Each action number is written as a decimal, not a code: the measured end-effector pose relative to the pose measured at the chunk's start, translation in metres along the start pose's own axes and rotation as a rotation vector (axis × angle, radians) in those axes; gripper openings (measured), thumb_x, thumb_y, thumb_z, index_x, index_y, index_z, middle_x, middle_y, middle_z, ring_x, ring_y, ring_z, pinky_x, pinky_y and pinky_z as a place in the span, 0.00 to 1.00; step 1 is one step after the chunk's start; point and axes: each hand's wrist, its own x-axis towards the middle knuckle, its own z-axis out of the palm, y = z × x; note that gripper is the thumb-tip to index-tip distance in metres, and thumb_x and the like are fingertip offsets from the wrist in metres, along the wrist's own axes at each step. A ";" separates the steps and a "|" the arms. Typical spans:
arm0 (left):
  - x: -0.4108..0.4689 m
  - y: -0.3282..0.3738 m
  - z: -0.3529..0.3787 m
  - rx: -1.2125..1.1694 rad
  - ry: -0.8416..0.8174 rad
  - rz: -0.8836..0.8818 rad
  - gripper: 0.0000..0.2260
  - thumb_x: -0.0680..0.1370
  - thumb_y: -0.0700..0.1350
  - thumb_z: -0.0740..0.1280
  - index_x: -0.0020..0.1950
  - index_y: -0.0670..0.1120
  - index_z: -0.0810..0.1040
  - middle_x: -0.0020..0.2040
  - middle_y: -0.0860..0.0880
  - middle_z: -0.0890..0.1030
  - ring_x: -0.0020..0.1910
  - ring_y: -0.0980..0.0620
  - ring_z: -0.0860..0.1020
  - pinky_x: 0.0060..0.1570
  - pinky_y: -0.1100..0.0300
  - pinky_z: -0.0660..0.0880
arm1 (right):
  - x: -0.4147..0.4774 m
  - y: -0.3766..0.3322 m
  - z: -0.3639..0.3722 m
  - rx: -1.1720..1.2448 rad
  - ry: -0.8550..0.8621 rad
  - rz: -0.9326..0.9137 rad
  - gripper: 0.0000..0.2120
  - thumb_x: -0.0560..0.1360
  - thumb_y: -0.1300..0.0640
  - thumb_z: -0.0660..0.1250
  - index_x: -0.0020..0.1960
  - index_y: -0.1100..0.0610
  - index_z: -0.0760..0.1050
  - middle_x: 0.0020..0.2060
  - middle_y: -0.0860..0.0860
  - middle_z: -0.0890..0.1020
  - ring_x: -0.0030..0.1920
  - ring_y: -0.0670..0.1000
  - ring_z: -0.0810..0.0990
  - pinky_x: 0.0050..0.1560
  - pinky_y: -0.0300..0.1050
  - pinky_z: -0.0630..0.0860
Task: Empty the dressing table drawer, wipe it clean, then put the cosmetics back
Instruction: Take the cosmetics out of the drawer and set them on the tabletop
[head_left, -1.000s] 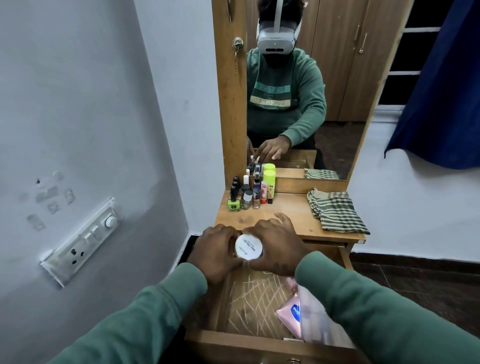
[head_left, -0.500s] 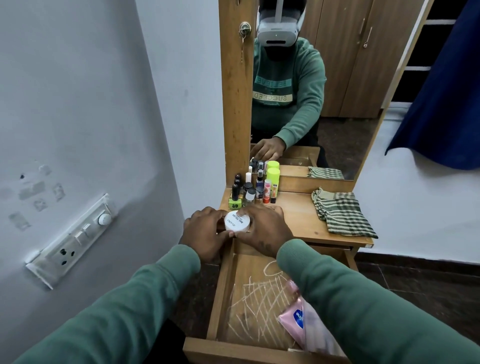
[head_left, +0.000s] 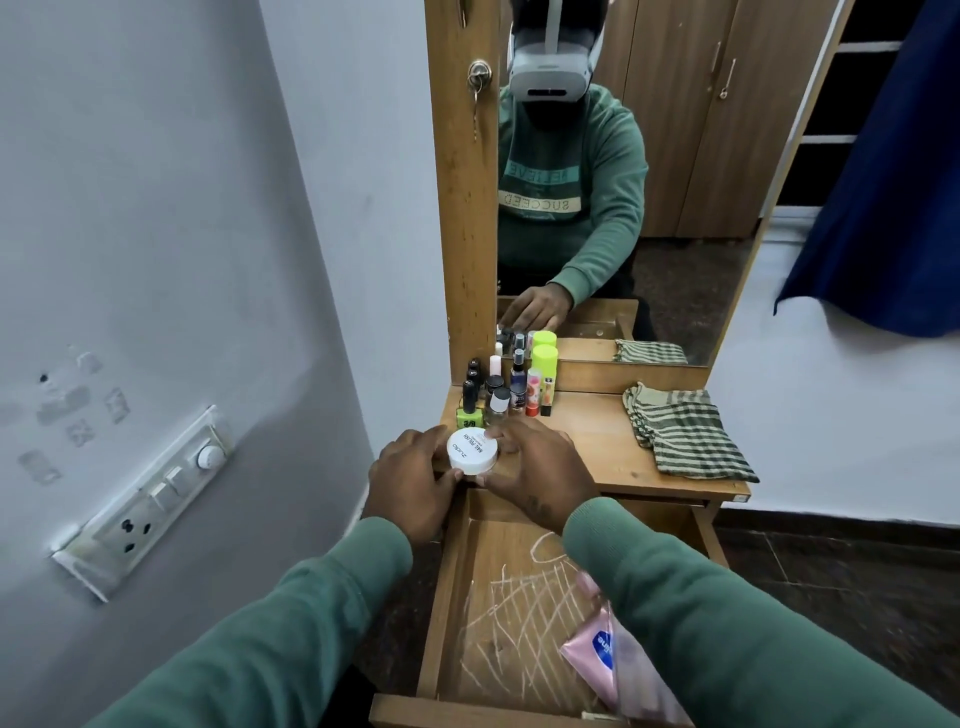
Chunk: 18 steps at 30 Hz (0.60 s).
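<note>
Head view: round white plastic jar with printed lid (head_left: 471, 451), over the open wooden drawer (head_left: 447, 597) a second ago, now at the front-left edge of the wooden dressing table top (head_left: 597, 447), just before a cluster of small cosmetic bottles (head_left: 506, 389). Left hand (head_left: 415, 483) and right hand (head_left: 535, 467): fingers curled round the jar's sides, gripping it. Drawer: pink pouch (head_left: 602, 649), right side. Tabletop, right: folded green striped cloth (head_left: 685, 436). Mirror (head_left: 675, 156) behind; white switch panel (head_left: 150, 499) on the left wall.

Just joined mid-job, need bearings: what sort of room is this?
Probably a bedroom: a wooden dressing table with a tall mirror, cosmetics bottles grouped on top, and wardrobe doors reflected in it.
</note>
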 end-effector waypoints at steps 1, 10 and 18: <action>-0.006 0.003 0.000 -0.001 0.039 -0.006 0.24 0.79 0.49 0.71 0.75 0.50 0.72 0.67 0.47 0.76 0.65 0.42 0.73 0.67 0.44 0.71 | -0.007 0.002 -0.007 0.018 0.007 0.010 0.26 0.70 0.44 0.77 0.65 0.44 0.74 0.63 0.43 0.79 0.59 0.49 0.77 0.60 0.51 0.75; -0.076 0.054 0.036 -0.127 -0.132 0.261 0.06 0.77 0.43 0.69 0.52 0.53 0.79 0.54 0.56 0.78 0.51 0.56 0.77 0.53 0.57 0.77 | -0.112 0.075 -0.081 0.002 0.035 0.313 0.04 0.74 0.54 0.70 0.42 0.47 0.78 0.37 0.42 0.82 0.39 0.42 0.80 0.43 0.49 0.81; -0.094 0.092 0.093 -0.235 -0.579 -0.021 0.04 0.77 0.44 0.70 0.50 0.49 0.79 0.46 0.51 0.84 0.46 0.50 0.81 0.50 0.52 0.80 | -0.152 0.092 -0.084 -0.348 -0.135 0.273 0.07 0.75 0.56 0.62 0.52 0.51 0.77 0.46 0.51 0.83 0.46 0.56 0.82 0.44 0.49 0.77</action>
